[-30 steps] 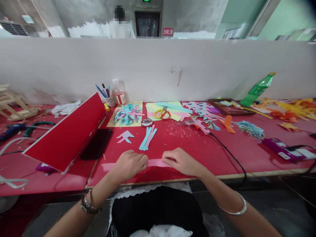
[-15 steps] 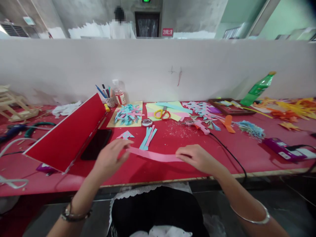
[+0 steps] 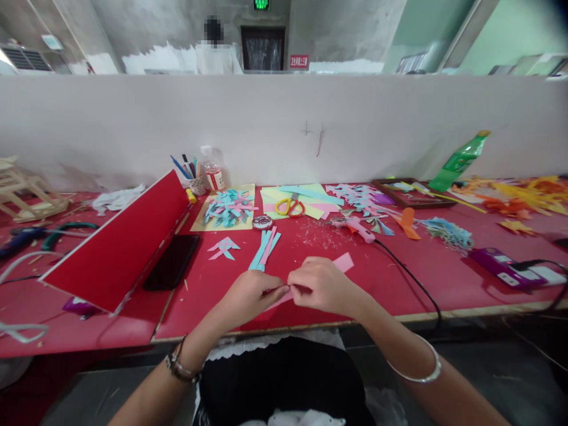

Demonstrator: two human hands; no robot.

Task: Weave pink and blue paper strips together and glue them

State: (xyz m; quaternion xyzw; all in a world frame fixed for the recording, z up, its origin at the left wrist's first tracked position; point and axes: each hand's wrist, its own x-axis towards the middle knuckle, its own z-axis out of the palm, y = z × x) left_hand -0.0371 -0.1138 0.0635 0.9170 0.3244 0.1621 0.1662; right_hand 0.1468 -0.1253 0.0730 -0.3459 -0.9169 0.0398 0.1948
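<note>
Both of my hands meet over the red table near its front edge. My left hand pinches a pink paper strip with thumb and forefinger. Against it, my right hand is closed on the same strip, fingertips touching the left ones. One end of the strip sticks out beyond the right hand, and another part shows below the fingers; the middle is hidden. Just behind lie blue and pink paper strips in a small pile. To their left is a folded pink and blue paper piece.
Yellow-and-red scissors lie on coloured paper sheets. A pink glue gun trails a black cord at right. A red board leans beside a black phone at left. A green bottle tilts against the white partition.
My hands have come together from the two ends of the pink strip. The left moved right and the right moved left, and the strip is no longer stretched out between them.
</note>
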